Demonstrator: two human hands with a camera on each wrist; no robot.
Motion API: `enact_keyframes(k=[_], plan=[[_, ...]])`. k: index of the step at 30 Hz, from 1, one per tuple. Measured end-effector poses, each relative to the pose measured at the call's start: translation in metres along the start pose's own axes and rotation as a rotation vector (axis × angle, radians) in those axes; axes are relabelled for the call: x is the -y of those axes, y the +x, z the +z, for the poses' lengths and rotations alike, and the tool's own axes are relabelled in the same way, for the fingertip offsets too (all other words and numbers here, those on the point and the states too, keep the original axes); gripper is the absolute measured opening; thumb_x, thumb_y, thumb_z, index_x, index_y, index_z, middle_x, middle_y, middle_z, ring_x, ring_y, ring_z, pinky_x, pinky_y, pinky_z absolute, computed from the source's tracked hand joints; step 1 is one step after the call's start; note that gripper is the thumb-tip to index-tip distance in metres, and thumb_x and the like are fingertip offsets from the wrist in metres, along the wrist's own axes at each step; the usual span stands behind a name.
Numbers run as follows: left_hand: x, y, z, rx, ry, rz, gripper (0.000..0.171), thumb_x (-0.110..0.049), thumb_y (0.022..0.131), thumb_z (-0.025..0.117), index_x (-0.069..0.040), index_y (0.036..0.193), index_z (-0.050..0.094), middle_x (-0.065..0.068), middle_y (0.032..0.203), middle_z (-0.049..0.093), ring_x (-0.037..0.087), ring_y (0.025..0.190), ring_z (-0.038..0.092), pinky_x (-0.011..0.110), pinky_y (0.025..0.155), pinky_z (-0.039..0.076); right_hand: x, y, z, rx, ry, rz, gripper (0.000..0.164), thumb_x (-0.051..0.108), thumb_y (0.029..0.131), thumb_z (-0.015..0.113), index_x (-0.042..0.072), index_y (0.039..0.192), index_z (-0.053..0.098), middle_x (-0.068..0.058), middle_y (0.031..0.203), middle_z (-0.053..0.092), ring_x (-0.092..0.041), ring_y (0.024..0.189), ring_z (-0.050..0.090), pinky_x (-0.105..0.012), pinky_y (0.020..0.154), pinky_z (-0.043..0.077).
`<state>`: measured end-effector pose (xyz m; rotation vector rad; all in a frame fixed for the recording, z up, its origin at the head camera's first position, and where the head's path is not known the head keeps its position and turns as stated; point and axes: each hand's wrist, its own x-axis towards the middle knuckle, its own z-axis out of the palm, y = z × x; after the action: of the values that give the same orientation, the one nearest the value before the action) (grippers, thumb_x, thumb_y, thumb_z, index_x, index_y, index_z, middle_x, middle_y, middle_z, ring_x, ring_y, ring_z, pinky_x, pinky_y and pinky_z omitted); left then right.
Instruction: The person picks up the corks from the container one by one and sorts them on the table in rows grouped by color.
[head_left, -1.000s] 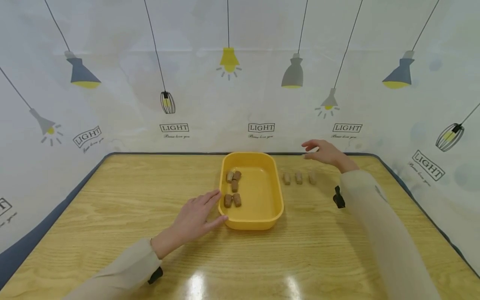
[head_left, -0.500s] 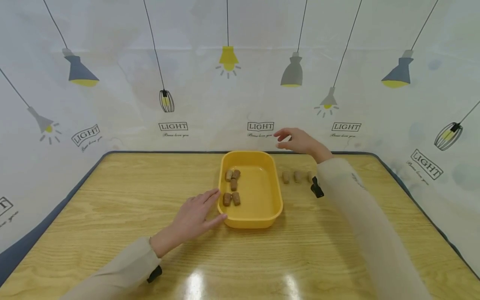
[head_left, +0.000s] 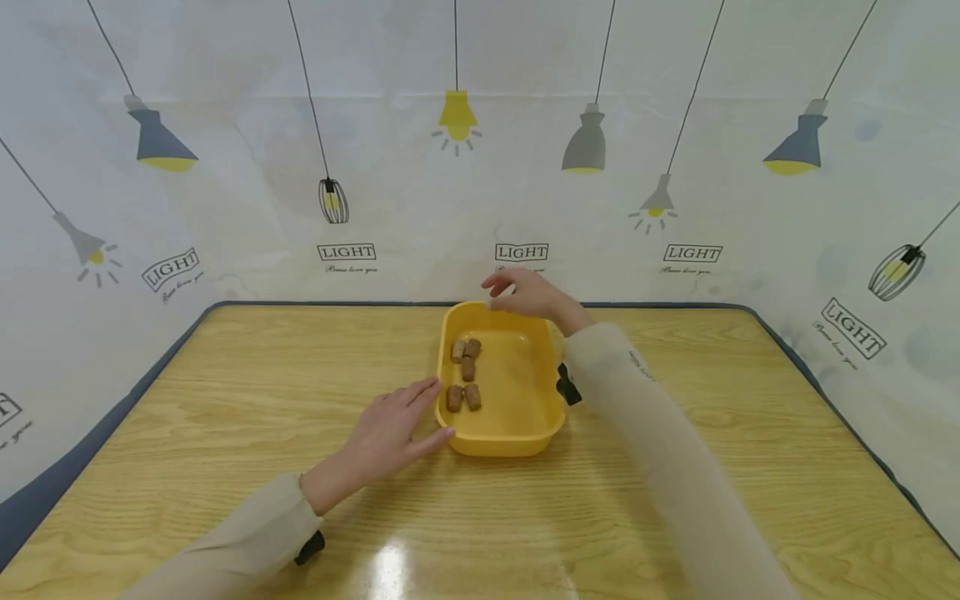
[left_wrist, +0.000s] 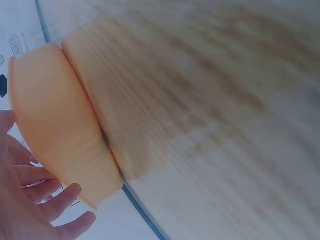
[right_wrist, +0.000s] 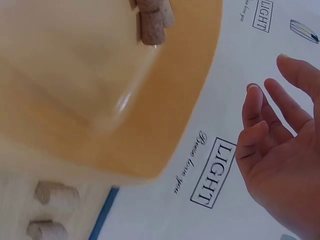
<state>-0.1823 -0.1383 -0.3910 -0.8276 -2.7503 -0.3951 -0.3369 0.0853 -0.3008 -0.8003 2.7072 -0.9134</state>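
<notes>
A yellow plastic bin [head_left: 498,447] sits on the table, with several brown corks [head_left: 468,369] lying along its left side. My left hand [head_left: 378,437] rests at the bin's near left rim, its fingers extended; in the left wrist view they lie along the bin's outer edge. Above the bin's far rim hovers my right hand [head_left: 531,293], fingers loosely bent. Nothing is between those fingers in the right wrist view, where the hand [right_wrist: 285,150] is apart from the bin. Loose corks [right_wrist: 56,194] lie on the table beside the bin; my right sleeve hides them in the head view.
The wooden table [head_left: 300,358] has a dark blue edging [head_left: 337,303] at the back. Behind it hangs a pale backdrop [head_left: 247,150] printed with lamps and the word LIGHT. A black clip [head_left: 568,385] hangs under my right sleeve [head_left: 630,400].
My empty right hand has moved left, from beyond the loose corks to over the bin's far rim, its sleeve now covering those corks. The left hand has stayed at the rim.
</notes>
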Motion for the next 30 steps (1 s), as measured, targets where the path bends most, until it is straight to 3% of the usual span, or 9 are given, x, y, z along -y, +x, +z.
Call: enact_keyframes(k=[11, 20, 30], plan=[[0.002, 0.0, 0.001, -0.003, 0.011, 0.002, 0.067, -0.052, 0.086, 0.046, -0.003, 0.131, 0.042, 0.01, 0.131, 0.041, 0.028, 0.111, 0.045, 0.047, 0.084, 0.038, -0.002, 0.015, 0.037, 0.008, 0.021, 0.058, 0.037, 0.018, 0.084, 0.06, 0.002, 0.117, 0.054, -0.011, 0.108, 0.055, -0.021, 0.098, 0.049, -0.032, 0.083, 0.04], [0.002, 0.0, 0.001, -0.01, 0.01, 0.007, 0.066, -0.051, 0.085, 0.047, -0.003, 0.131, 0.042, 0.01, 0.131, 0.042, 0.027, 0.11, 0.046, 0.046, 0.084, 0.039, -0.012, 0.018, 0.064, 0.04, 0.074, 0.156, 0.042, 0.015, 0.077, 0.062, 0.006, 0.118, 0.055, -0.008, 0.115, 0.052, -0.021, 0.103, 0.047, -0.033, 0.087, 0.037], [0.001, 0.0, 0.002, -0.034, 0.026, 0.019, 0.067, -0.051, 0.085, 0.048, -0.002, 0.13, 0.043, 0.011, 0.13, 0.043, 0.028, 0.108, 0.047, 0.047, 0.082, 0.04, -0.014, 0.023, 0.085, 0.047, 0.087, 0.193, 0.044, 0.012, 0.076, 0.065, 0.006, 0.118, 0.054, -0.008, 0.118, 0.051, -0.02, 0.101, 0.048, -0.033, 0.089, 0.037]])
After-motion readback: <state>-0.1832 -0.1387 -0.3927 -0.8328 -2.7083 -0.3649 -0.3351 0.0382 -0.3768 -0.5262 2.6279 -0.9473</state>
